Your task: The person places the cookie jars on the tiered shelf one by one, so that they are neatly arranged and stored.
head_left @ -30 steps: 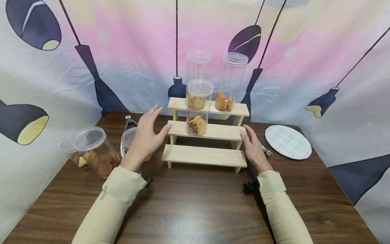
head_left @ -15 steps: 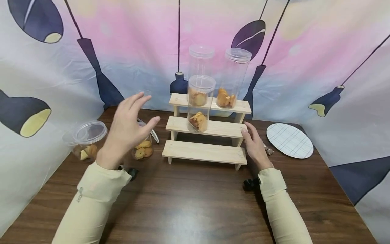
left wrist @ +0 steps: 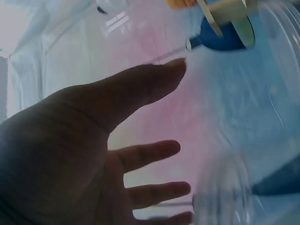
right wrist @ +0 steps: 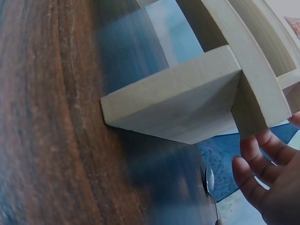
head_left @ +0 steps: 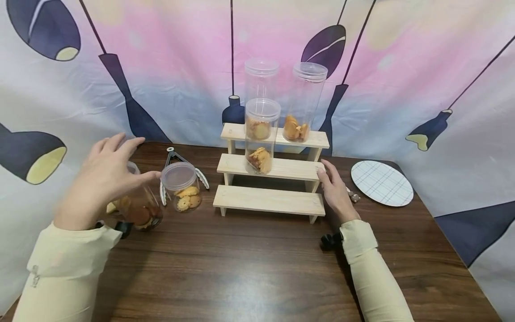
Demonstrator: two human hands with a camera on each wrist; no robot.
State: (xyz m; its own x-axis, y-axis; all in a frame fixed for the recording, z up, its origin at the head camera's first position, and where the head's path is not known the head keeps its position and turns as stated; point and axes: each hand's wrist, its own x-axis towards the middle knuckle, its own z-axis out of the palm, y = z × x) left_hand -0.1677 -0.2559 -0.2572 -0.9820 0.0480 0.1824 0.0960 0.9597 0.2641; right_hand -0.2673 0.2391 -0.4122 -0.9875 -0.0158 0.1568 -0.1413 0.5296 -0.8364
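My left hand [head_left: 106, 174], fingers spread and thumb apart, is over the clear jar of brown cookies [head_left: 142, 217] at the left, hiding most of its upper part. In the left wrist view a blurred clear lid [left wrist: 225, 192] shows beyond the fingertips. Pale cookies [head_left: 111, 207] show in another jar behind. A shorter lidded cookie jar [head_left: 181, 185] stands to the right of that hand. My right hand [head_left: 335, 194] holds the right end of the middle step of a three-step wooden stand [head_left: 289, 169], with its fingers [right wrist: 248, 145] at the board's end.
Two tall cookie jars, one at left [head_left: 261, 80] and one at right [head_left: 307, 98], stand on the top step; another jar [head_left: 261, 147] is on the middle step. Tongs [head_left: 173, 154] lie behind the short jar. A checked plate [head_left: 382, 183] and a spoon [right wrist: 210, 180] lie at right.
My left hand has moved left from beside the stand, past the short jar, to above the jar of brown cookies. The right hand has stayed at the stand's end.
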